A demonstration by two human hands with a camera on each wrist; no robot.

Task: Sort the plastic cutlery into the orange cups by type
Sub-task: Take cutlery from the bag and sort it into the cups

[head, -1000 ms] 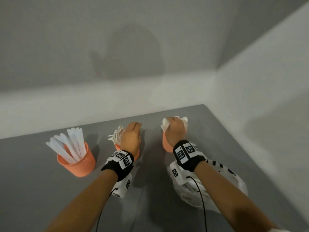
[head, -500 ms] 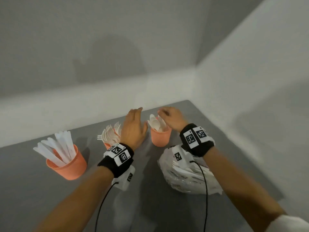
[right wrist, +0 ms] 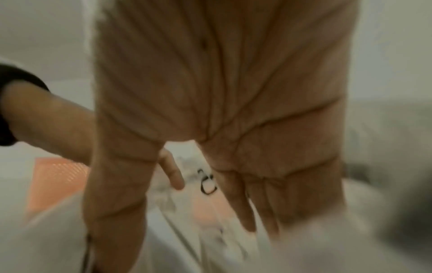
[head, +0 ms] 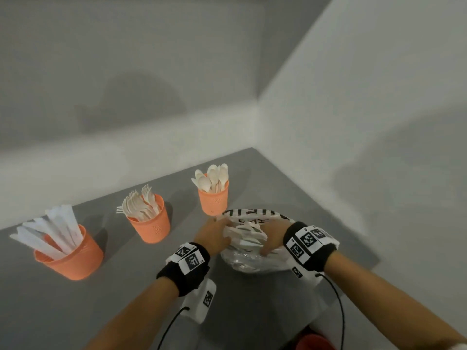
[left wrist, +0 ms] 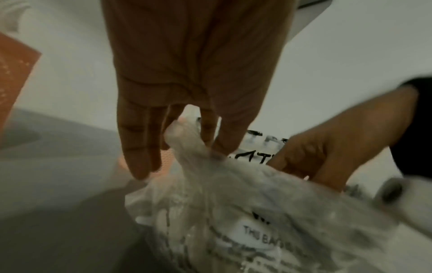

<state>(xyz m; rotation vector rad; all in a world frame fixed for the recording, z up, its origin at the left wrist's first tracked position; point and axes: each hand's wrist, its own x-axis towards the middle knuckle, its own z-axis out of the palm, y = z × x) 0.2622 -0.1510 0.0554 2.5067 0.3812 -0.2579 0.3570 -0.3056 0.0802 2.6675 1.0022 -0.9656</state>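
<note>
Crinkly plastic bag (head: 255, 258) sits before the spoon cup (head: 214, 202) — left hand (head: 211, 236) pinches a fold, right hand's (head: 274, 236) grip unclear. A hard tug could tip that cup — it's close.

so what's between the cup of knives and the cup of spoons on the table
The orange cup of forks stands between the cup of knives and the cup of spoons, with bare grey table on either side of it. The head view shows this.
</note>
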